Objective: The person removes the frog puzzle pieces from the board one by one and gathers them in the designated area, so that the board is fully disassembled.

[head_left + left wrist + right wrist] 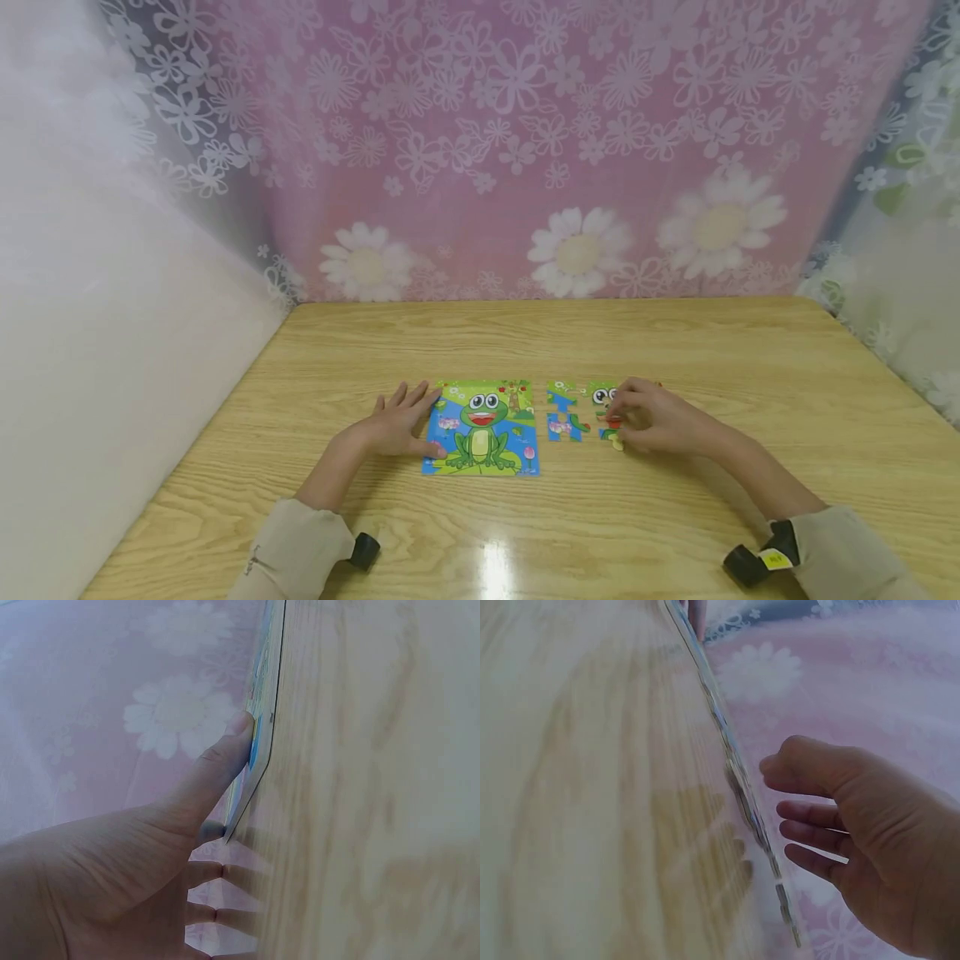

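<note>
A square frog picture lies flat on the wooden table. My left hand rests at its left edge, fingers spread; in the left wrist view the thumb lies along the picture's edge. To the right lie cut puzzle pieces: a flower piece and a lotus piece on the left, and an eye piece nearer my right hand. That hand hovers over the pieces, thumb and fingers apart, hiding some of them. In the right wrist view, nothing shows between its fingers.
The wooden table runs back to a pink flowered curtain. A white surface borders it on the left, and patterned cloth hangs on the right. Black wrist devices sit at both sleeves.
</note>
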`<state>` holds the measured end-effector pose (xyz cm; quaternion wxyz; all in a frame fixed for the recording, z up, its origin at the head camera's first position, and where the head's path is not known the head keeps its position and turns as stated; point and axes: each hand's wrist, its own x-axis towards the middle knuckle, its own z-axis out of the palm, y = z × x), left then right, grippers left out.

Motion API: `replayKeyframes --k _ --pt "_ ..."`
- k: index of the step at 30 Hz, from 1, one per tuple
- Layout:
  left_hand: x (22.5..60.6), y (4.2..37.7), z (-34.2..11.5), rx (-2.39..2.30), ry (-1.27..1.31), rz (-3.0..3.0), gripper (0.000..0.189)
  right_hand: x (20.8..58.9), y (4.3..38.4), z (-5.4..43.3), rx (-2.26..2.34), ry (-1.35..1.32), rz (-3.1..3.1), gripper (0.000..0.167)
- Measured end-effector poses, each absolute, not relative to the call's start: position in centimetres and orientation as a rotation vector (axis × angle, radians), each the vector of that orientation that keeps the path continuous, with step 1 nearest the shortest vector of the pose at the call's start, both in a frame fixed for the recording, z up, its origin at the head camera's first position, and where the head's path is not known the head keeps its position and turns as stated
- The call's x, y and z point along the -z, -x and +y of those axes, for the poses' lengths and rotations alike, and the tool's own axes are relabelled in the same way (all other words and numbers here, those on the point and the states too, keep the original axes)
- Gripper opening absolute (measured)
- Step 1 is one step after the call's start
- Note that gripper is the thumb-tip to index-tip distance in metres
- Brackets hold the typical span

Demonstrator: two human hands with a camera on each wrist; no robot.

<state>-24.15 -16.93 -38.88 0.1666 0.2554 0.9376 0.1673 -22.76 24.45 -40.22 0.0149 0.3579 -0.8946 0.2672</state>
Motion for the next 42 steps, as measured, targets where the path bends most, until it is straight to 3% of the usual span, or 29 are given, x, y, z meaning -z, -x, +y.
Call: replayKeyframes --k 13,22,42 --pt "39.1 24.1 -16.9 -0.486 -0.716 2.661 0.098 39.5 23.8 17.8 -0.84 -1.231 -2.76 0.02" --pt "39.0 24.2 -16.7 -0.496 -0.723 2.666 0.098 39.3 24.4 13.3 -0.804 -1.161 -2.882 0.032" --pt "39.3 24.5 -17.0 -0.461 -0.709 2.681 0.099 39.6 24.2 11.7 -0.816 -1.108 -2.928 0.037"
